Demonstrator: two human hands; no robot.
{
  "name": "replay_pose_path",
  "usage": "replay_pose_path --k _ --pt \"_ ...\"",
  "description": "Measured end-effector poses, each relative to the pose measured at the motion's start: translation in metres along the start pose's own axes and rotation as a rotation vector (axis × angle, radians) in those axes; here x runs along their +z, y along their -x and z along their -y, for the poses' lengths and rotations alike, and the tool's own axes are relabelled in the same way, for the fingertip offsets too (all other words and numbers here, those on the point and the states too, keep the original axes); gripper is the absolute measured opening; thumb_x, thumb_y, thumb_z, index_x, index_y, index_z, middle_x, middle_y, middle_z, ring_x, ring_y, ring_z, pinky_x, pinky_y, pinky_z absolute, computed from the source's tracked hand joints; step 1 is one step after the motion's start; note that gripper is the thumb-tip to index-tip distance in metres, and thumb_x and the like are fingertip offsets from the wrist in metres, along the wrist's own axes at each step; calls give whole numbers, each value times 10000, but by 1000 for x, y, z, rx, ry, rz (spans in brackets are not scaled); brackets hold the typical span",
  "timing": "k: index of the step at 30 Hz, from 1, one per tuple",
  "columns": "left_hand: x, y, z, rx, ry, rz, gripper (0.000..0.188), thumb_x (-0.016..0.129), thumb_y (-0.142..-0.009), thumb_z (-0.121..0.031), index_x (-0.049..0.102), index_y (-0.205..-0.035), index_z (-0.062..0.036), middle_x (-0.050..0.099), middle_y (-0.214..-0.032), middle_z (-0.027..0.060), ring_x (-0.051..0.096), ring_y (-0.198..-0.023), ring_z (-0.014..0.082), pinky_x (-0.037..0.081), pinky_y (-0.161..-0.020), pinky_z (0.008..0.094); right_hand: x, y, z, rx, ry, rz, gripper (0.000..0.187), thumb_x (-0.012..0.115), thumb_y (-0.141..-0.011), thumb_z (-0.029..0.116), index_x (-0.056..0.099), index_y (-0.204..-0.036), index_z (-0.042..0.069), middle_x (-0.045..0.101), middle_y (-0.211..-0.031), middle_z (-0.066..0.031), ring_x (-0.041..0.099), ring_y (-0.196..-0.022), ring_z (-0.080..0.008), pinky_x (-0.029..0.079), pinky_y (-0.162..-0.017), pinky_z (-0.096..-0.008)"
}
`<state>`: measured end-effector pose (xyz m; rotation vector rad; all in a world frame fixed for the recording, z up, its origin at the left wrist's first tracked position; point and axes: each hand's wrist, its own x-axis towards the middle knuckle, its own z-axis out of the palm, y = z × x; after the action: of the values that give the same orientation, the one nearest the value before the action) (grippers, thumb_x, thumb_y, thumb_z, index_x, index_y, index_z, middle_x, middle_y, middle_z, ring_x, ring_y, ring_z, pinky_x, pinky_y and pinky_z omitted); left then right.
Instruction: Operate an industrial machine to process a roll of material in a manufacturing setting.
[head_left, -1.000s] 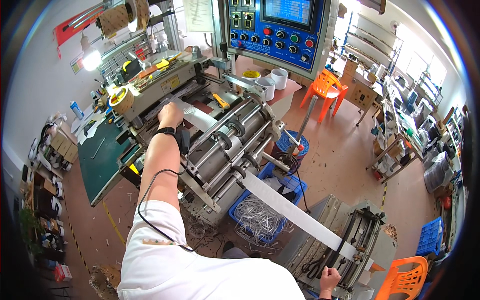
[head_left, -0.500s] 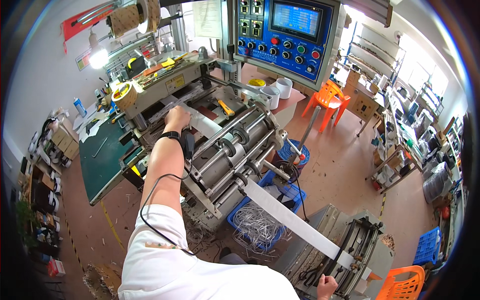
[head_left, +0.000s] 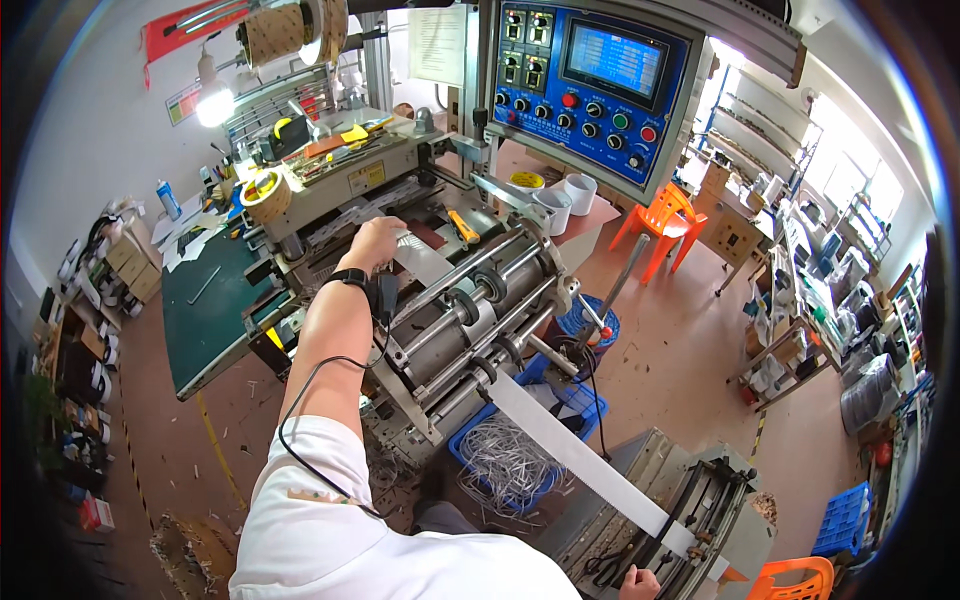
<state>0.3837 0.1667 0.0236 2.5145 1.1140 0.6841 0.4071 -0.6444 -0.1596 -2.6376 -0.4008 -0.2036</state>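
My left hand [head_left: 376, 243], a black band on its wrist, reaches into the machine bed. Its bent fingers close at the end of a white strip [head_left: 424, 262] that runs under the rollers; the fingertips are partly hidden. A yellow-handled utility knife [head_left: 462, 227] lies on the bed to the right of this hand. The strip's paper-like length [head_left: 575, 450] comes out of the rollers [head_left: 488, 285] and slopes down to a second, smaller machine [head_left: 700, 510]. Beside that machine, at the lower edge, my right hand [head_left: 640, 583] is curled, thumb up, near black-handled scissors [head_left: 607, 567].
A blue control panel [head_left: 600, 85] hangs above the machine. Below the strip stands a blue crate [head_left: 470, 452] of thin white offcuts. White rolls [head_left: 552, 208] stand behind the rollers. An orange chair [head_left: 662, 218] is farther right; a green table [head_left: 215, 325] is at left.
The view has shifted slightly, moving the scene. My left hand has moved a little to the right along the bed, by the strip's end. My right hand stays by the smaller machine.
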Motion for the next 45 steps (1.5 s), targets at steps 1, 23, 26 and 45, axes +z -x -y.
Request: replay_pose_path --k 1,23,26,45 --pt "0 0 -4 29 26 24 390 581 -717 -39 723 -1057 -169 686 -1007 184 661 -936 352 527 -837 407 -1 0 0 8 4 3 298 634 -898 304 661 -766 38 644 -714 -139 603 -646 -314 487 -607 -401" --pt "-49 5 -7 57 -315 456 516 536 -716 -30 685 -1165 -237 668 -1125 132 633 -1040 339 517 -877 408 -9 -3 18 157 58 51 275 635 -883 304 682 -824 39 666 -773 -168 606 -676 -348 488 -629 -413" --pt "-49 1 30 120 -460 435 558 490 -731 -17 668 -1192 -277 665 -1120 148 628 -1030 347 508 -877 405 -8 -8 18 136 91 73 275 633 -884 304 684 -841 37 670 -792 -178 611 -691 -356 492 -646 -416" --pt "-69 57 61 -112 691 -433 492 693 -894 -304 558 -1250 8 581 -829 -8 513 -759 53 434 -657 212 12 -3 6 71 111 58 252 630 -898 274 684 -831 37 663 -768 -162 601 -672 -322 485 -638 -412"
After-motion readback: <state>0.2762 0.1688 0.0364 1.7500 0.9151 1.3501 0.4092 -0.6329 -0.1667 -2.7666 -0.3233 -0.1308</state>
